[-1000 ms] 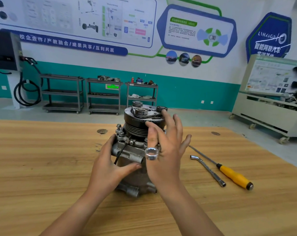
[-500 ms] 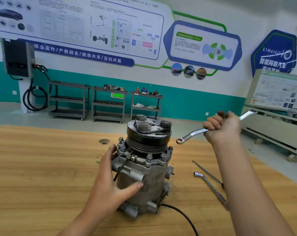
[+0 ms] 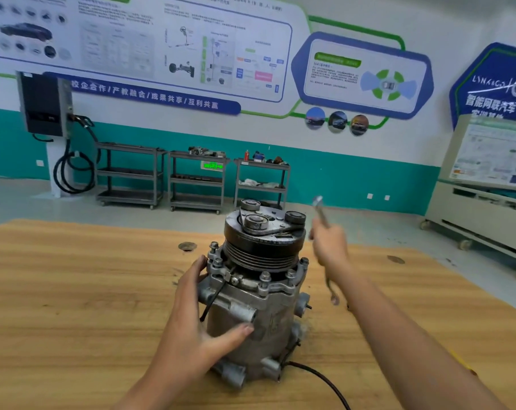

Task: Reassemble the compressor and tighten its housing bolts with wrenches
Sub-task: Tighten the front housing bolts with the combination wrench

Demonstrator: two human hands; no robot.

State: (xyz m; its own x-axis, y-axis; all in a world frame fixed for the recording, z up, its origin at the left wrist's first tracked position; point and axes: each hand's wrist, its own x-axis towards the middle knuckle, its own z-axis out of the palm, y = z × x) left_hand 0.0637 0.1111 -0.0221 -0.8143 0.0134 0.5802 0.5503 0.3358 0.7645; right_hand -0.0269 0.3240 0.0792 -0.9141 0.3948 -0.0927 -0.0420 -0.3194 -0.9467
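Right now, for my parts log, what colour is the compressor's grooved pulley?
The pulley is black, seen in the head view.

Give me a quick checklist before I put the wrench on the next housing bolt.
1. Compressor upright on the table: ok.
2. Left hand holding the housing steady: ok.
3. Wrench in the right hand grip: ok.
4. Wrench end seated on a housing bolt: not ok, it is in the air right of the pulley.
5. Wrench size fits the bolt: cannot tell, too blurred.
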